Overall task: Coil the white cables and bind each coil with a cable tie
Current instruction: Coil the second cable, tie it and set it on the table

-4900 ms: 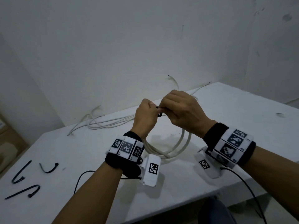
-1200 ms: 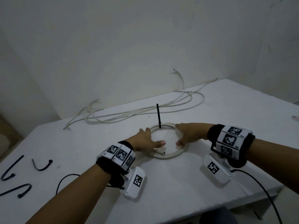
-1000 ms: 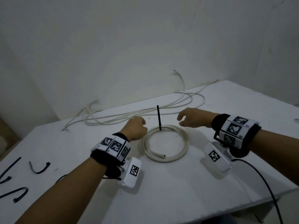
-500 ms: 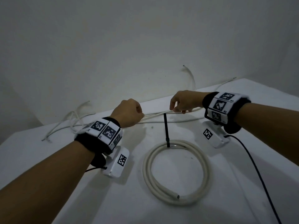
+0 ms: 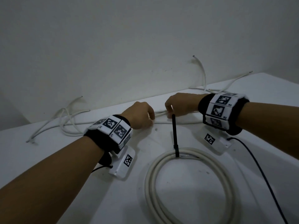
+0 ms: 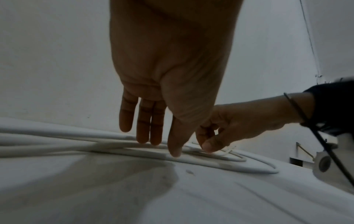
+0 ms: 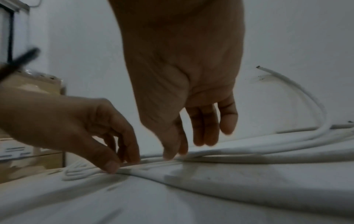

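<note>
A coiled white cable (image 5: 151,180) lies flat on the white table (image 5: 64,199), bound by a black cable tie (image 5: 174,131) whose tail stands upright. Behind it, several loose white cables (image 5: 71,120) run along the wall. My left hand (image 5: 150,118) and right hand (image 5: 168,110) are close together on one loose strand (image 5: 160,113). In the wrist views, the left hand (image 6: 162,145) has thumb and fingertips down on the cables (image 6: 57,136), and the right hand (image 7: 176,151) pinches the strand (image 7: 268,153) between thumb and fingers.
A wall rises right behind the cables, and one cable end (image 5: 202,68) curves up against it. The black wrist-camera lead (image 5: 258,162) trails over the table at the right. A cardboard box (image 7: 38,84) stands beyond the table's left end.
Both hands let go of the tied coil, left it on the table, and reached back to the loose cables by the wall. In the last half second they closed in on one strand.
</note>
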`<move>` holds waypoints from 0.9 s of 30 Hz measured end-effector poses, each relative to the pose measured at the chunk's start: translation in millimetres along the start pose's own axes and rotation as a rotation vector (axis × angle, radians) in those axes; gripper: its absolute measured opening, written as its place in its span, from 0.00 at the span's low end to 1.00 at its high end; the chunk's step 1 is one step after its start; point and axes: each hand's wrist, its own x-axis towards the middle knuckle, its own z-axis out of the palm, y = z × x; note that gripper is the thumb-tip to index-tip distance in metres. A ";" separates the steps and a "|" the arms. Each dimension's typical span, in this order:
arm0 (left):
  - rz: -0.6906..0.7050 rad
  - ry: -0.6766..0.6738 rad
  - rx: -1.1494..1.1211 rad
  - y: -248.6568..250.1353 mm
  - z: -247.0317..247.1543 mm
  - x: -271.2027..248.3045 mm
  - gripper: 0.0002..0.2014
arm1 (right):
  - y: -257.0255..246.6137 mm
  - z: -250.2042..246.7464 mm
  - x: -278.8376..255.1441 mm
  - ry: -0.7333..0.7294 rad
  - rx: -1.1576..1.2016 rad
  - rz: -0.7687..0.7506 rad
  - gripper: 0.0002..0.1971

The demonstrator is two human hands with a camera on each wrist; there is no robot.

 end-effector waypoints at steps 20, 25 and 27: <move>-0.132 0.134 -0.029 -29.5 -31.0 -24.9 0.17 | 33.2 -119.3 -86.3 0.524 0.445 0.000 0.13; -0.089 0.368 -0.359 -17.2 -59.9 -42.7 0.22 | 40.2 -154.3 -113.6 0.885 0.686 0.022 0.14; -0.004 0.455 -0.521 -5.0 -75.4 -51.0 0.21 | 41.0 -156.1 -120.0 0.872 0.665 0.029 0.15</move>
